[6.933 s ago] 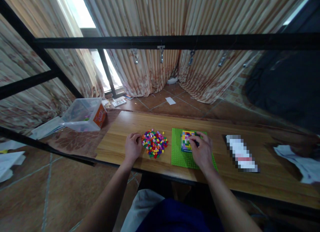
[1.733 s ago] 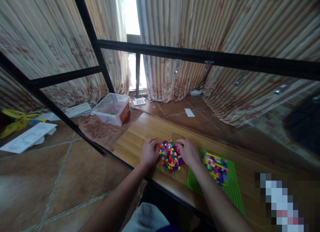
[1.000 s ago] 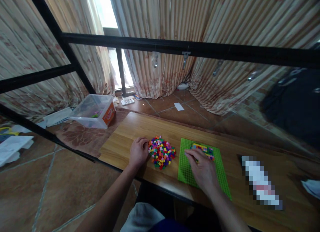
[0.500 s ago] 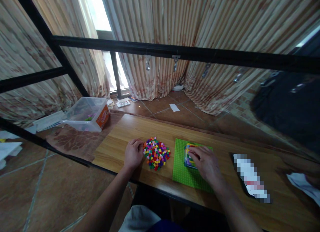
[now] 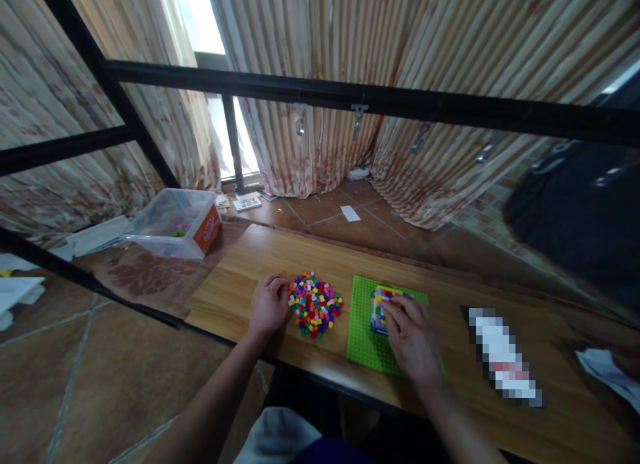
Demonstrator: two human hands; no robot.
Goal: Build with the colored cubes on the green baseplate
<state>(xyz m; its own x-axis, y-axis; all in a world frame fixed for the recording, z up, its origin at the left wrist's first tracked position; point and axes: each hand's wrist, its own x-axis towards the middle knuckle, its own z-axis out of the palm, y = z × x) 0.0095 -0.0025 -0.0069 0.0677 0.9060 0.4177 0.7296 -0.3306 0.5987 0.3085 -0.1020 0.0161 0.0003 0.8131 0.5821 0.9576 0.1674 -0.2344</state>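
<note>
A heap of small coloured bricks [image 5: 315, 305] lies on the wooden table [image 5: 300, 251]. My left hand [image 5: 267, 305] rests just left of the heap with its fingers curled, touching the heap's edge. A green baseplate [image 5: 367, 324] lies to the right, with a multicoloured block of bricks [image 5: 381, 305] built on it. My right hand [image 5: 413, 337] lies over that block, fingertips pressed on its top. What the fingers pinch is hidden.
A clear plastic box [image 5: 173, 222] with an orange label stands on a brown mat left of the table. A black metal frame bar [image 5: 350, 97] crosses overhead. A blurred-out flat object [image 5: 503, 354] lies right of the baseplate. Curtains hang behind.
My right hand went from the brick heap over to the built block on the baseplate and now presses on it. The left hand stayed beside the heap.
</note>
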